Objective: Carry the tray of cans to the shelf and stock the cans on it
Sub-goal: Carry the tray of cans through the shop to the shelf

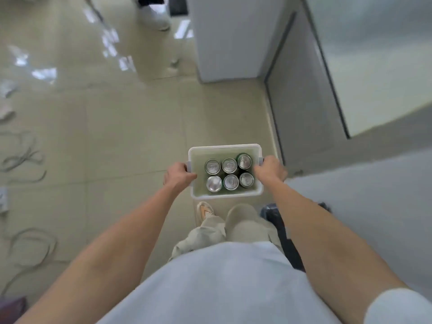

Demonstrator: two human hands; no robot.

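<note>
Looking straight down past a pale blue shirt (217, 284) and beige trousers (243, 228), with one tan shoe (205, 211) poking out just behind the tray. Holding the white tray (224, 195) out in front at arm's length, clear of the floor, both bare forearms stretched toward it. Gripping its left side handle with the left hand (178, 176), fingers (188, 177) wrapped shut around the rim. Gripping the right side handle with the right hand (271, 170), fingers (258, 170) curled closed over the edge the same way.

Carrying six cans (230, 175) inside the tray, standing upright in two rows of three, silver tops facing up, packed close together toward the middle. Sitting a little higher or tilted, the far right can (244, 161), with some dark green showing on its side.

Hanging over beige floor tiles (131, 136), pretty glossy, catching light reflections further out to the left of the tray. Lying loose on the floor well off to the left of the tray, some grey cables (23, 157). Standing beyond the tray and slightly right, a white cabinet or column (229, 38). Running along the right of the tray, a grey wall with a dark-framed panel (332, 66). Showing way past the tray at the top edge, somebody else's white shoe (159, 17). Blurry overall, so no reading the can labels.
</note>
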